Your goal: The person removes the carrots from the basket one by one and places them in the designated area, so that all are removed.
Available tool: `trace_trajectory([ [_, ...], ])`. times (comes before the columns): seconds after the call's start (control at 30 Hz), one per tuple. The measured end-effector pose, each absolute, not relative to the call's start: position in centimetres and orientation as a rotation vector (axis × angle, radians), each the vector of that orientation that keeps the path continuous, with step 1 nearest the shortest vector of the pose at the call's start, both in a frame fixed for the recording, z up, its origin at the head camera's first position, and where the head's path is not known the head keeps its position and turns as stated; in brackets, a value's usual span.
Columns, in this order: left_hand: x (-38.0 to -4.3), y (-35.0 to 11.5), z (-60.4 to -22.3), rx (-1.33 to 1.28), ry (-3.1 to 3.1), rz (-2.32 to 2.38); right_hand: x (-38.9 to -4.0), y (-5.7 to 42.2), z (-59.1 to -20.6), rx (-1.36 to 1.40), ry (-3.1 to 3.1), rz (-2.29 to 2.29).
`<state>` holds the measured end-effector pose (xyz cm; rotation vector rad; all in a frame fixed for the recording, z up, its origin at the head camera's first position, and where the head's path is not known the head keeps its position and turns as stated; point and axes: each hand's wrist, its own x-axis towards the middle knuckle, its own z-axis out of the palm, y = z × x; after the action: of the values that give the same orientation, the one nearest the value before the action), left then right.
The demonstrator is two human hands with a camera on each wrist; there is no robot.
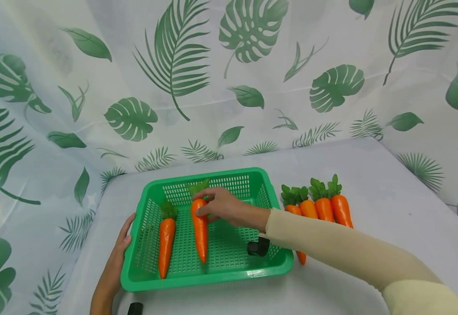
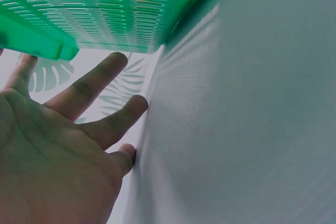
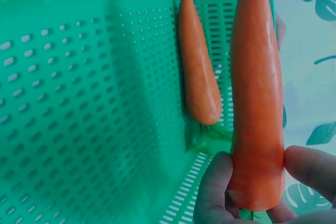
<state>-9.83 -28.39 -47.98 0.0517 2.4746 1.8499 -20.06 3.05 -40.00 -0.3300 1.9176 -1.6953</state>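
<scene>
A green plastic basket (image 1: 207, 282) with perforated walls stands on the white table. Inside it, toward the left, lies one orange carrot (image 1: 166, 245) with a green top. My right hand (image 1: 222, 204) pinches a second carrot (image 1: 200, 232) near its leafy end, over the basket's middle. In the right wrist view, thumb and fingers grip the thick end of this carrot (image 3: 256, 93), its tip pointing away. My left hand (image 1: 116, 258) rests against the basket's left side. The left wrist view shows that hand (image 2: 63, 145) with its fingers extended and spread beside the basket wall.
To the right of the basket, several more carrots (image 1: 340, 210) lie side by side on the table (image 1: 390, 227), partly hidden by my right sleeve (image 1: 331, 245). A leaf-patterned white curtain (image 1: 268, 105) surrounds the table at the back and sides.
</scene>
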Motion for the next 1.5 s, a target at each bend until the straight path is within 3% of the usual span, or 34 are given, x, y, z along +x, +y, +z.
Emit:
trace_trajectory([
  [1.5, -10.0, -28.7, -48.5, 0.102, 2.465, 1.88, -20.9, 11.4, -37.3, -0.282, 1.81, -1.85],
])
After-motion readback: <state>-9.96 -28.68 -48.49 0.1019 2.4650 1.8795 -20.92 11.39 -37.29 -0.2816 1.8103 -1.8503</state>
